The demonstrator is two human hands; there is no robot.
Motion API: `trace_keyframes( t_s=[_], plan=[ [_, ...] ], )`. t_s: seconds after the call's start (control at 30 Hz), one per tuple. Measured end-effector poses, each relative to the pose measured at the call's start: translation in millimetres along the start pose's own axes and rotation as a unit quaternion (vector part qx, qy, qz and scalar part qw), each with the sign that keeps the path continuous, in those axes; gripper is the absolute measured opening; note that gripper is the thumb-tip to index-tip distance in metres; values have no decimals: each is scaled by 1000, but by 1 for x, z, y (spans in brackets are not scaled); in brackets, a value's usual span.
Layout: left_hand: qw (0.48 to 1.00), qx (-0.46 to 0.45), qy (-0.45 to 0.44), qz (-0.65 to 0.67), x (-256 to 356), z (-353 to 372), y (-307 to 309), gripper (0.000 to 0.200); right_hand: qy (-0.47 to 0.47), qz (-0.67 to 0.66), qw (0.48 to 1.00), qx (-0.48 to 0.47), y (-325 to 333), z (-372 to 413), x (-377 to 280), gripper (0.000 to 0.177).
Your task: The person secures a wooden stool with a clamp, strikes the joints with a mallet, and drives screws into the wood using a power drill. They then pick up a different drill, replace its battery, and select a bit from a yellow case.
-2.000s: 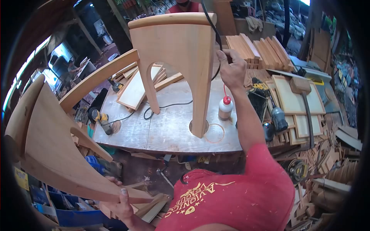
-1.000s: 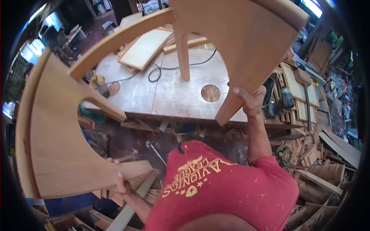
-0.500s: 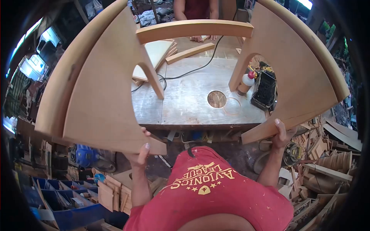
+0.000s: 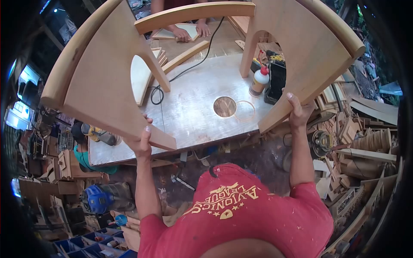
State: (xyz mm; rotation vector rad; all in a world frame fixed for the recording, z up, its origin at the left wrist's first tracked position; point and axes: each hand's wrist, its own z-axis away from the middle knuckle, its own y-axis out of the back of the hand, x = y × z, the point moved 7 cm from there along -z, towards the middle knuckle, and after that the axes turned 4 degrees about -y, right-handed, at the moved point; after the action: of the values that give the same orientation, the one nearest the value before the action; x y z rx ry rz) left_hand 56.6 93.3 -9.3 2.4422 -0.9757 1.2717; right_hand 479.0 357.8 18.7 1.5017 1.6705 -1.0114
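A large wooden furniture frame (image 4: 97, 71) fills the upper part of the head view, with two broad panels joined by a curved rail (image 4: 193, 13) and rounded edging along their outer sides. My left hand (image 4: 143, 138) is closed around the lower end of the left panel, thumb on top. My right hand (image 4: 300, 112) grips the lower end of the right panel (image 4: 309, 51), thumb on its inner edge. Between the panels shows the worktable (image 4: 193, 116), with a round hole in its top. A glue bottle (image 4: 260, 81) with a red cap stands near the right panel.
Across the table, another person's hands (image 4: 189, 32) rest on a pale triangular panel. A black cable (image 4: 198, 60) crosses the tabletop beside a loose curved wood strip (image 4: 186, 56). A black box (image 4: 277, 79) sits at right. Blue machine (image 4: 101, 198) and wood offcuts lie on the floor.
The furniture frame has moved forward over the table, with both my arms stretched farther out. More of the table's near left side shows. The other person's hands have come into fuller view.
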Motion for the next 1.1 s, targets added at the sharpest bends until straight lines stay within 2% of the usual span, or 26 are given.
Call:
trace_keyframes(
  t_s=[0.07,0.13,0.17,0.23,0.33,0.53,0.63,0.67,0.77,0.87,0.9,0.93,0.97,1.03,1.07,1.1],
  plan=[
    [999,-9,-37,16,-17,-16,-6,51,17,17,1000,5,-10,-15,12,33],
    [1000,-10,3,-13,-48,-37,3,54,59,75,995,11,-20,-30,22,37],
    [999,-17,25,-26,-55,-43,1,56,48,113,992,-2,-29,-31,15,31],
    [999,-23,18,-29,-55,-48,-8,53,14,72,997,-8,-30,-37,27,26],
    [1000,12,14,-9,-43,-38,-15,51,51,69,996,-9,-32,-41,29,26],
    [998,42,22,-29,-32,-32,-16,46,23,99,995,-9,-24,-40,42,27],
    [999,20,-19,-28,-24,-30,-20,43,16,78,997,-21,-24,-42,39,30],
    [1000,18,-3,-20,-27,-29,-19,40,29,94,995,-25,-22,-42,39,31],
    [996,10,45,-71,-35,-18,-15,39,-7,138,990,23,-20,-33,38,42],
    [975,-8,85,-206,-59,23,1,39,159,311,916,195,-24,26,-1,54],
    [962,-28,94,-254,-67,42,6,40,206,361,889,192,-29,51,-9,60],
    [955,-8,99,-279,-76,68,15,38,241,367,883,166,-38,70,-12,52],
    [947,13,103,-304,-83,94,21,37,229,282,927,89,-54,84,-4,47],
    [931,24,208,-297,-94,152,34,34,215,237,943,-93,-109,102,12,40],
    [937,20,184,-297,-91,175,38,30,190,193,946,-176,-138,109,32,39],
    [942,19,159,-295,-88,194,43,25,178,178,944,-216,-167,107,54,40]
  ],
)
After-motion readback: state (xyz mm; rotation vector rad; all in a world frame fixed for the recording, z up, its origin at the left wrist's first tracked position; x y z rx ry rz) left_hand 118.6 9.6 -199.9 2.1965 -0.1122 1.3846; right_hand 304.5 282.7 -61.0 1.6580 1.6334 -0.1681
